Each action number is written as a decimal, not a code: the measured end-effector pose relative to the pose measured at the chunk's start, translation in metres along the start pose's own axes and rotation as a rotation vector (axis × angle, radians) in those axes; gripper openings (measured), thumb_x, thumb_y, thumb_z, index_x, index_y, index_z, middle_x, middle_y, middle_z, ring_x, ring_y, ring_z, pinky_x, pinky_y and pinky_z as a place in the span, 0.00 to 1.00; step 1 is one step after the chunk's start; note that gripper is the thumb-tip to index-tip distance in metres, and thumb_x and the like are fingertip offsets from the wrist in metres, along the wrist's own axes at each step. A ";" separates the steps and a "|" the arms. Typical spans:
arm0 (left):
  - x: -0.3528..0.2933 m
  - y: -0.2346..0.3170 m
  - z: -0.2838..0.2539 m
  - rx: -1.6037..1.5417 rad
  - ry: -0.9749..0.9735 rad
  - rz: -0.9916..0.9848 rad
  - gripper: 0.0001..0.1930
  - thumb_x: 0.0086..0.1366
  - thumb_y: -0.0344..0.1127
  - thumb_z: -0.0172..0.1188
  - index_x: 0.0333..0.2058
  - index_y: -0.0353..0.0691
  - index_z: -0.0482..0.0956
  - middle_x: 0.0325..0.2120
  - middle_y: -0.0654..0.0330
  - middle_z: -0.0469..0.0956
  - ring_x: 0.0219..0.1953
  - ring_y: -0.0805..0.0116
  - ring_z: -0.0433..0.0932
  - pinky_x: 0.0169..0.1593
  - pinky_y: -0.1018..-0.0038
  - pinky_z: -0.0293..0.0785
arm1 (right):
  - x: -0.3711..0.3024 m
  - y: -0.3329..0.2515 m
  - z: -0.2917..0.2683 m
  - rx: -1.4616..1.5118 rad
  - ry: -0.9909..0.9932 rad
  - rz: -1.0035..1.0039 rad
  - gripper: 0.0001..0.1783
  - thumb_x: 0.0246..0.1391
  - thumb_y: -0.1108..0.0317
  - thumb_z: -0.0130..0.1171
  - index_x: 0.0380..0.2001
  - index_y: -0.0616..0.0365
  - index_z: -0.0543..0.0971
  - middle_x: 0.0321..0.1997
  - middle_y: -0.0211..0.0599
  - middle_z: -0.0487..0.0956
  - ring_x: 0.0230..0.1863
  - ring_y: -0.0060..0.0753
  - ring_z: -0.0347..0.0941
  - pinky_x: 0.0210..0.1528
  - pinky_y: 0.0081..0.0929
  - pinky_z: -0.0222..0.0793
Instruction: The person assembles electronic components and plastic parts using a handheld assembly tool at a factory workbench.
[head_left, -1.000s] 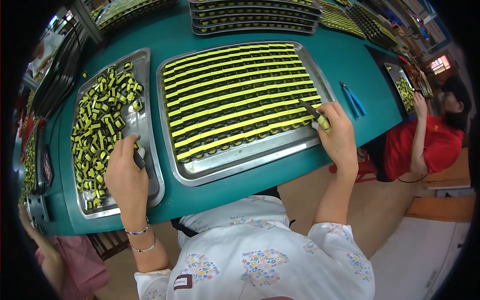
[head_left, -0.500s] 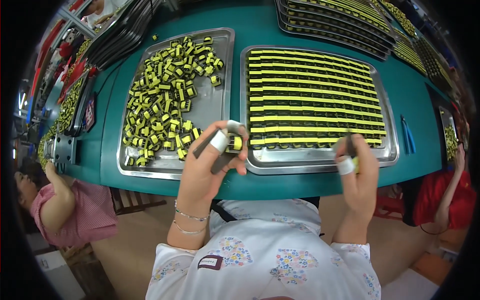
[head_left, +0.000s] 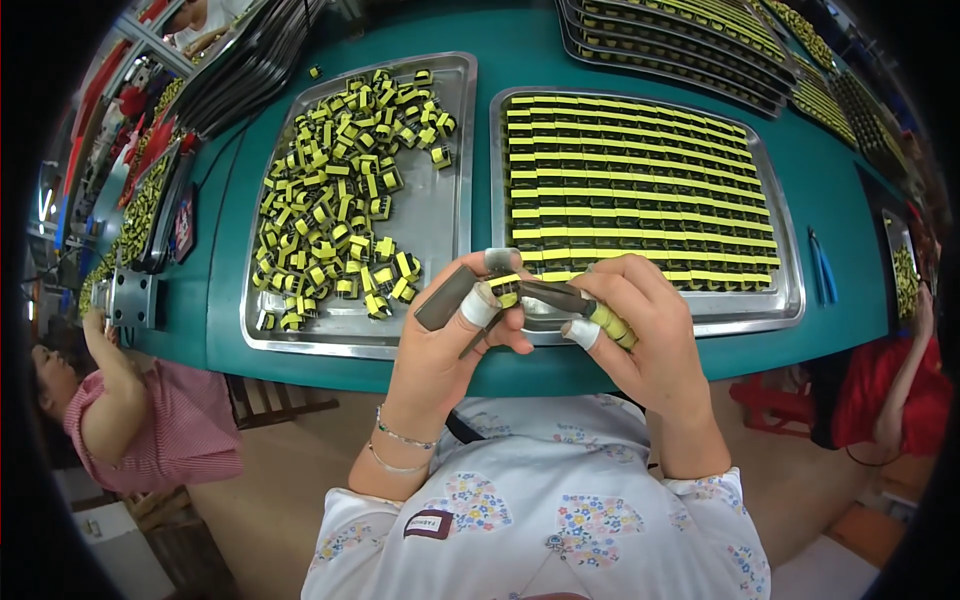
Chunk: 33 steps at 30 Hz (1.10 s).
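While the teal bench [head_left: 840, 180] fills the upper half of the view, two steel trays lie on it side by side. On the right tray [head_left: 790, 300] yellow-and-black parts sit packed in neat rows [head_left: 640, 190]; on the left tray [head_left: 450, 90] the same kind of parts lie in a loose heap [head_left: 340, 210]. More filled trays [head_left: 680, 25] are stacked at the far edge. Both hands meet at the near edge of the bench, just in front of the two trays. The left hand [head_left: 440, 350], with tape around some fingers [head_left: 480, 305], is closed around a dark flat bar [head_left: 445, 298] and pinches a small yellow-and-black part [head_left: 505, 290] at its fingertips. The right hand [head_left: 650, 330] is curled around a slim tool with a yellow-green grip [head_left: 610, 322], whose dark tip reaches the small part. A blue tool [head_left: 823, 265] lies on the bench right of the trays.
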<state>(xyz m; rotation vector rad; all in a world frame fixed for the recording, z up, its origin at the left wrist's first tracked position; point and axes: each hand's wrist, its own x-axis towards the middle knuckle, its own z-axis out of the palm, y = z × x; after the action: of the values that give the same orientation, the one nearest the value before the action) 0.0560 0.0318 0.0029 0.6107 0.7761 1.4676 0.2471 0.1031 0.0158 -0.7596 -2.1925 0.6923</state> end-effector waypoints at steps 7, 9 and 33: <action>-0.001 -0.003 0.004 0.064 0.033 -0.019 0.20 0.64 0.33 0.58 0.50 0.28 0.70 0.40 0.53 0.76 0.36 0.69 0.78 0.36 0.71 0.83 | 0.003 0.002 -0.003 -0.053 -0.028 -0.018 0.18 0.34 0.76 0.62 0.36 0.61 0.78 0.36 0.41 0.75 0.36 0.43 0.72 0.37 0.33 0.67; -0.001 -0.003 0.008 0.122 0.048 -0.004 0.22 0.63 0.36 0.60 0.50 0.27 0.70 0.38 0.53 0.76 0.33 0.71 0.78 0.34 0.73 0.83 | 0.003 0.005 -0.004 -0.093 -0.037 -0.063 0.18 0.33 0.76 0.62 0.34 0.60 0.79 0.34 0.38 0.75 0.35 0.41 0.71 0.36 0.33 0.67; -0.002 -0.011 0.017 0.250 0.116 0.169 0.20 0.57 0.33 0.66 0.45 0.33 0.70 0.38 0.52 0.76 0.33 0.73 0.77 0.34 0.75 0.83 | -0.005 0.009 0.000 -0.115 0.055 -0.109 0.16 0.31 0.75 0.63 0.32 0.61 0.80 0.28 0.37 0.76 0.29 0.39 0.72 0.31 0.32 0.67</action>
<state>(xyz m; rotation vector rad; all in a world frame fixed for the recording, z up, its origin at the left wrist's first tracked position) 0.0764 0.0308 0.0055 0.8013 1.0289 1.5835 0.2530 0.1059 0.0081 -0.7027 -2.2204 0.4887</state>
